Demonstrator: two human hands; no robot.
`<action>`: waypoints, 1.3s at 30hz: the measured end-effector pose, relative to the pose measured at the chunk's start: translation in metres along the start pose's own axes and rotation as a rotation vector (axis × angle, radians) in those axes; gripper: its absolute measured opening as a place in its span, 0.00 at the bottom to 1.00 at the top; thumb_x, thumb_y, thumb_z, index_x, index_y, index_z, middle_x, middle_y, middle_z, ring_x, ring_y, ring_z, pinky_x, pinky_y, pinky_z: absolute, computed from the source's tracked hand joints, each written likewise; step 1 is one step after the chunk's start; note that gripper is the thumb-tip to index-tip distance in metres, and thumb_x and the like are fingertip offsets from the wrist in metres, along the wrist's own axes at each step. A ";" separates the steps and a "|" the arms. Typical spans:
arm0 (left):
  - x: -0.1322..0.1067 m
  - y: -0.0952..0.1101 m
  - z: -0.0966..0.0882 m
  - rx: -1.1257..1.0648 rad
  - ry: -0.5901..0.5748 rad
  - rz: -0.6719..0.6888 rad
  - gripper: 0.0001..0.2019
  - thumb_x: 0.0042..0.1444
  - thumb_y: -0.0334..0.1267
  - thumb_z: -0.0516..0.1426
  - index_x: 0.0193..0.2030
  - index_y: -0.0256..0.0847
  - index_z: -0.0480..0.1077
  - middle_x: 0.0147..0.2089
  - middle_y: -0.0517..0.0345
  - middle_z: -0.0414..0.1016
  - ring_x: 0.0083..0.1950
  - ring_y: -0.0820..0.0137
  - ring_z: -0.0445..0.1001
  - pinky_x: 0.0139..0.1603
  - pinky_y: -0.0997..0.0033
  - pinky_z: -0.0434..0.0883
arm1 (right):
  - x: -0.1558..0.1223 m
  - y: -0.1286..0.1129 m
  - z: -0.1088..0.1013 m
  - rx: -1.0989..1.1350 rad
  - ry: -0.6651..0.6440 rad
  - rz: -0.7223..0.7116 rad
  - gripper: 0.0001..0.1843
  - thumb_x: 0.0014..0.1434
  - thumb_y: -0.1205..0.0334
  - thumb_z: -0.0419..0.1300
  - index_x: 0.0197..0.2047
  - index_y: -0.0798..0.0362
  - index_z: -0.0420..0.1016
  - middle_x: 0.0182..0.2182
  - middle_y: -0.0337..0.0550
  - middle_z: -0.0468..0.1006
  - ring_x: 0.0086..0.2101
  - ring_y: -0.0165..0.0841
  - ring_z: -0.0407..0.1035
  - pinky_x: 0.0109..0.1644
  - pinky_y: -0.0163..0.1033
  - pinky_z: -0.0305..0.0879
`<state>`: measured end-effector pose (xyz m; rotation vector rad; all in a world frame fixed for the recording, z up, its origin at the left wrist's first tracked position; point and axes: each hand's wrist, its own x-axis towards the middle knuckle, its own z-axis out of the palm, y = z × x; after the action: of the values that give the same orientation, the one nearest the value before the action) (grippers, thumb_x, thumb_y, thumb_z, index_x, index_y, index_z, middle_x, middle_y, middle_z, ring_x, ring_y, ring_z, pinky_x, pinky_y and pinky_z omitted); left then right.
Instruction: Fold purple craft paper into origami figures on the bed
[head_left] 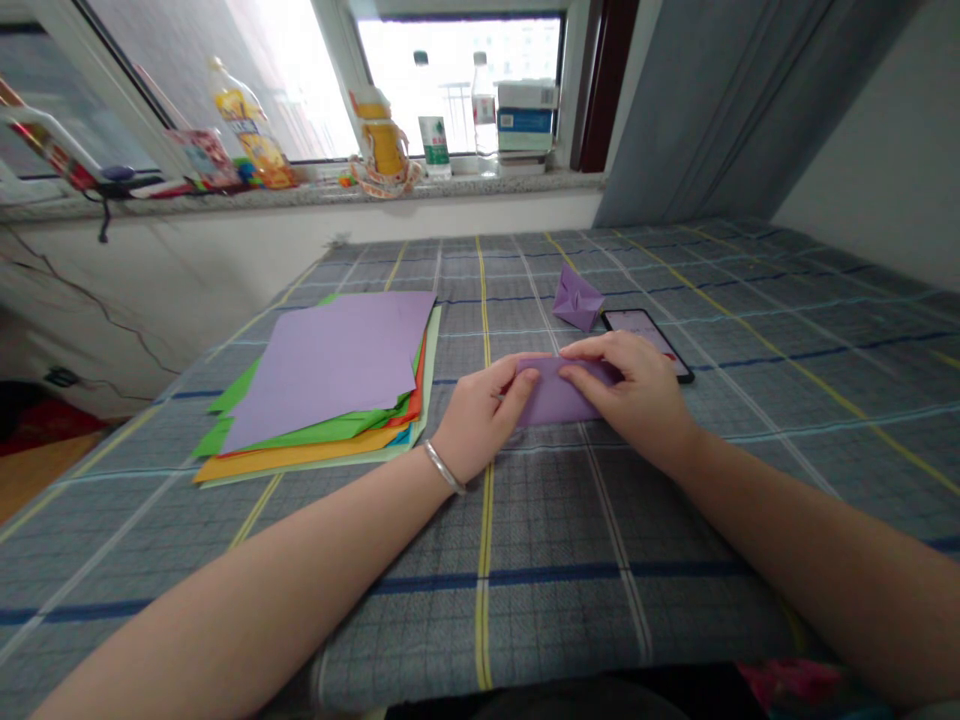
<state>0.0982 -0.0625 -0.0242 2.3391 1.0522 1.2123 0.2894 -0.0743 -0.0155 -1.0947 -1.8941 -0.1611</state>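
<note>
A folded strip of purple paper (556,398) lies on the grey checked cloth (540,560) in front of me. My left hand (480,412) holds its left end, fingers curled with thumb and forefinger pinching the fold. My right hand (634,385) lies over its right part, fingers pressed down on the paper. A silver bangle (442,466) is on my left wrist. Just beyond my right hand sits a finished purple paper figure (577,297).
A stack of coloured sheets (330,385), purple on top, lies to the left. A phone (649,340) rests behind my right hand. Bottles (251,125) and a box (526,115) stand on the window sill (300,195). A grey curtain (735,100) hangs at right.
</note>
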 end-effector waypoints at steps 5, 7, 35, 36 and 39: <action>0.002 -0.007 0.003 -0.051 0.114 0.057 0.14 0.65 0.37 0.50 0.56 0.44 0.68 0.53 0.56 0.75 0.50 0.70 0.74 0.51 0.72 0.70 | -0.001 0.001 0.001 -0.012 -0.017 0.008 0.08 0.58 0.59 0.63 0.42 0.48 0.78 0.38 0.40 0.82 0.40 0.36 0.74 0.45 0.43 0.66; 0.004 -0.013 0.003 -0.065 0.165 0.038 0.13 0.65 0.38 0.51 0.54 0.44 0.70 0.52 0.57 0.76 0.50 0.70 0.74 0.52 0.71 0.70 | -0.001 0.003 0.002 -0.031 -0.012 0.040 0.09 0.57 0.59 0.63 0.42 0.48 0.78 0.38 0.40 0.82 0.39 0.37 0.75 0.45 0.43 0.66; 0.017 -0.042 0.004 -0.495 0.305 -0.380 0.12 0.57 0.42 0.59 0.48 0.43 0.71 0.21 0.67 0.61 0.20 0.78 0.58 0.20 0.80 0.55 | 0.002 0.044 0.020 0.423 -0.019 0.553 0.16 0.50 0.56 0.65 0.42 0.50 0.79 0.21 0.34 0.66 0.22 0.28 0.58 0.25 0.35 0.55; 0.018 -0.043 0.003 -0.453 0.310 -0.374 0.11 0.57 0.40 0.59 0.46 0.42 0.72 0.23 0.66 0.64 0.22 0.78 0.60 0.21 0.80 0.56 | 0.002 0.045 0.020 0.419 -0.016 0.557 0.16 0.49 0.56 0.65 0.42 0.50 0.79 0.21 0.34 0.67 0.23 0.28 0.59 0.25 0.35 0.56; 0.021 -0.047 0.000 -0.368 0.305 -0.377 0.10 0.56 0.37 0.58 0.43 0.40 0.76 0.29 0.61 0.72 0.27 0.76 0.65 0.26 0.78 0.62 | 0.002 0.047 0.021 0.400 -0.004 0.569 0.16 0.50 0.56 0.65 0.42 0.50 0.79 0.23 0.36 0.71 0.24 0.29 0.63 0.27 0.36 0.58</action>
<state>0.0840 -0.0147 -0.0382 1.6291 1.1779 1.4839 0.3106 -0.0345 -0.0407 -1.2930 -1.4598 0.5183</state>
